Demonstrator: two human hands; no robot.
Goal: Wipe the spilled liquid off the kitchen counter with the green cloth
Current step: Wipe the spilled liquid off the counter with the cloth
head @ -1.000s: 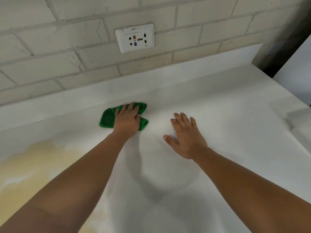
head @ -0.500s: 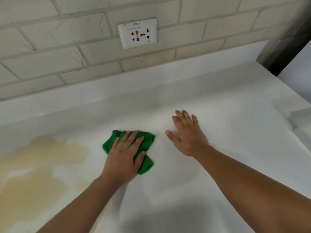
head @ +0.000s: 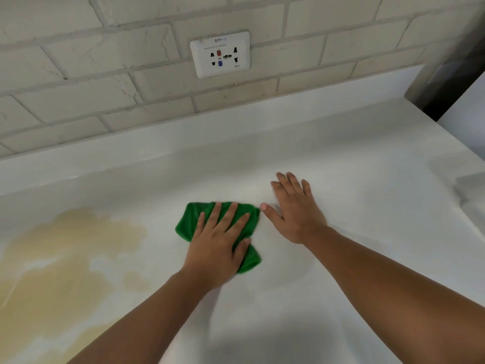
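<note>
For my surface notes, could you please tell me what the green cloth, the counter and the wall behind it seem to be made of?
Green cloth: soft fuzzy textile, probably microfibre; it folds and bunches under the left hand. Counter: smooth white, faintly glossy, perhaps stone or solid surface. Wall: matte off-white bricks, cracked faces, grout lines.

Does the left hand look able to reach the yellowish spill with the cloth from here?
Probably yes. The left hand presses flat on the green cloth, and the spill lies to its left on the same counter, with only bare surface between. The right hand rests on the other side.
</note>
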